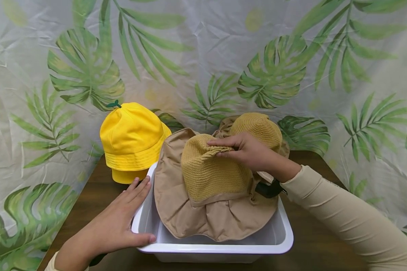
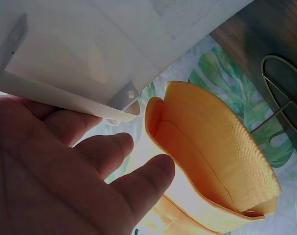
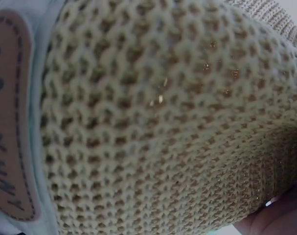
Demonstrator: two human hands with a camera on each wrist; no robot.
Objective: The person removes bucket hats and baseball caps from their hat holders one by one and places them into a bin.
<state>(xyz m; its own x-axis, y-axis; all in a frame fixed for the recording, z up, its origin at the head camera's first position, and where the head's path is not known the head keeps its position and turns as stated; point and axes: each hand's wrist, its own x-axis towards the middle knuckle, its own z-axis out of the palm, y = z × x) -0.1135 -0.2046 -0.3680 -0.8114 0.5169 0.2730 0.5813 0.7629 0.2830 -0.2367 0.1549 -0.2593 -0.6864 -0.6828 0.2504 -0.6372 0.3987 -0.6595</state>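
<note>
A sun hat [image 1: 217,177] with a mustard knit crown and wide tan fabric brim is over a white plastic tub [image 1: 217,248], its brim partly inside the rim. My right hand [image 1: 247,152] pinches the folded top of its crown between thumb and fingers. In the right wrist view, the knit crown [image 3: 163,122] fills most of the picture, beside a lettered brown patch [image 3: 11,117]. My left hand [image 1: 117,216] rests at the tub's left rim, fingers extended and thumb over the front corner. Past those fingers, the left wrist view shows a yellow bucket hat [image 2: 212,152] from below.
Behind the tub's left side, the yellow bucket hat [image 1: 133,139] with a green sprout stands raised. A second knit-crowned hat [image 1: 257,130] is behind the first. A wire base [image 2: 285,98] stands on the dark wooden table [image 1: 312,222]. Leaf-print cloth [image 1: 210,45] hangs behind.
</note>
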